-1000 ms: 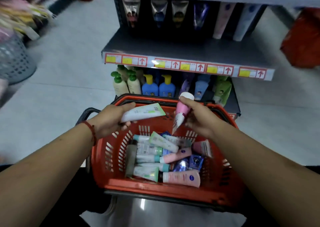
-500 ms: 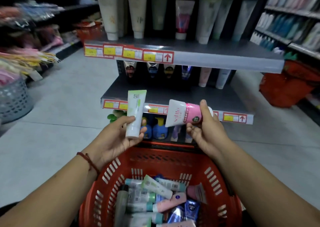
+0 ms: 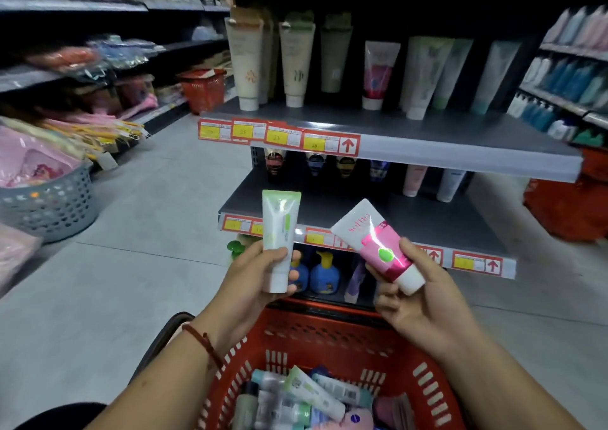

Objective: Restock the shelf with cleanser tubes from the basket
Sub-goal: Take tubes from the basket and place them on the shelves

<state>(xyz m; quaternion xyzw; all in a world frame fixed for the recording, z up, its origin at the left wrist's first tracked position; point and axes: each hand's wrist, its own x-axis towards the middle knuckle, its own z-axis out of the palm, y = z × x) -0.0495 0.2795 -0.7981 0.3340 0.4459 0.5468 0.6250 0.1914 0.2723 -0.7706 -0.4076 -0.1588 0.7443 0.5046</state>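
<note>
More cleanser tubes (image 3: 309, 393) are heaped in the red basket (image 3: 329, 334), nearest the body. Above its far rim, a green-and-white tube (image 3: 279, 232) is gripped by its cap end in the left hand (image 3: 250, 283), long axis upright. A pink-and-white tube (image 3: 375, 242) is pinched near its cap in the right hand (image 3: 427, 308), crimped end tilted up and leftward. Both are held just short of the middle shelf (image 3: 427, 222), whose front is bare. Standing tubes are ranged behind and on the upper shelf (image 3: 444, 133).
</note>
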